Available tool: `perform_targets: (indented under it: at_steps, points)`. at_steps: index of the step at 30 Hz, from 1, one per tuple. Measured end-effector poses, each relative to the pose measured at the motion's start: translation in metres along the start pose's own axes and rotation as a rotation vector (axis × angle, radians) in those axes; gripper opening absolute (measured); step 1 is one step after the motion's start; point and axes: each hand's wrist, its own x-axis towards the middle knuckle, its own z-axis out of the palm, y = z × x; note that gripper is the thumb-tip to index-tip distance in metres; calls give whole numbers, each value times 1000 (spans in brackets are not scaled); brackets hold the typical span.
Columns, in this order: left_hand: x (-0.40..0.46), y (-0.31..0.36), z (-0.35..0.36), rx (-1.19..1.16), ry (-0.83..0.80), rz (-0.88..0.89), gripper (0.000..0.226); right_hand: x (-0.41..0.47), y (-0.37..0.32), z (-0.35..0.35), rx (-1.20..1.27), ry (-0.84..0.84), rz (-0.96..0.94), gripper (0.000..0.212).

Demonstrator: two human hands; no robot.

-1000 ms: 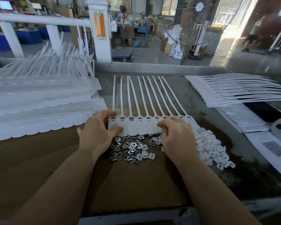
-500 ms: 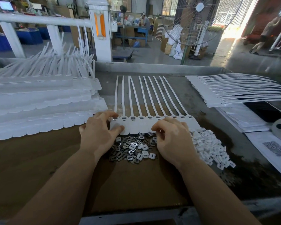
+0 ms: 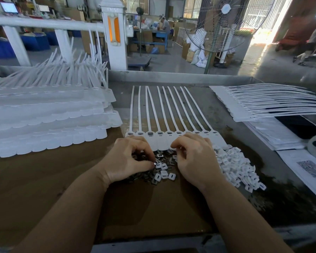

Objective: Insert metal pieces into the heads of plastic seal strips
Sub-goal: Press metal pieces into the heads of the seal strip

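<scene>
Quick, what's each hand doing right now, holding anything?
Left hand: fingers curled, thumb and forefinger pinching a small metal piece over the loose pile.
Right hand: fingers curled at the strip heads; whether it holds anything cannot be told.

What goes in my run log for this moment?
left hand: pinching metal piece | right hand: over pile | seal strips: flat on table

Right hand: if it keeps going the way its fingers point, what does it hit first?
The right hand points up-left, away from the person, fingertips curled at the near edge of the row of seal strips. It would probably meet a strip head first, near the row's middle. Whether the fingertips already touch it is unclear.
</scene>
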Motion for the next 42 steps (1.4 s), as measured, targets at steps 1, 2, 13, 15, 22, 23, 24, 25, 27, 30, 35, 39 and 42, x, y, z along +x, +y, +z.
perform_targets:
  at_steps: [1, 2, 13, 15, 22, 23, 24, 25, 27, 30, 35, 39, 42]
  points:
    - [0, -1, 0, 3, -18, -8, 13, 0, 0, 0, 0, 8, -2, 15]
    - [0, -1, 0, 7, -28, -15, 11, 0, 0, 0, -2, 15, -4, 15]
    - [2, 3, 0, 17, -53, -68, 10, 0, 3, 3, -25, 14, -20, 17]
    - [3, 3, 0, 23, -50, -70, 11, 0, 3, 4, -25, 14, -22, 17]
    - [2, 0, 2, -230, 439, -153, 20, 1, 1, 6, -59, -17, -24, 17]
    - [3, -2, 1, -248, 521, -196, 21, 1, 1, 6, -57, -20, -24, 17]
    - [3, -4, 1, -246, 574, -237, 22, 1, 2, 6, -56, -21, -26, 16]
    - [4, -6, 1, -235, 600, -272, 21, 1, 2, 6, -56, -19, -27, 15]
    - [5, -10, 1, -206, 620, -323, 18, 1, 1, 6, -60, -18, -29, 15]
    - [8, -14, 0, -132, 659, -376, 13, 2, 0, 6, -72, -35, -36, 15]
    - [19, -18, -8, 42, 631, -375, 12, 2, 0, 5, -64, -48, -38, 15]
    - [25, -20, -4, 168, 570, -373, 11, 3, -1, 5, -67, -64, -40, 15]
    - [26, -22, -2, 199, 588, -381, 12, 3, -1, 5, -70, -72, -41, 16]
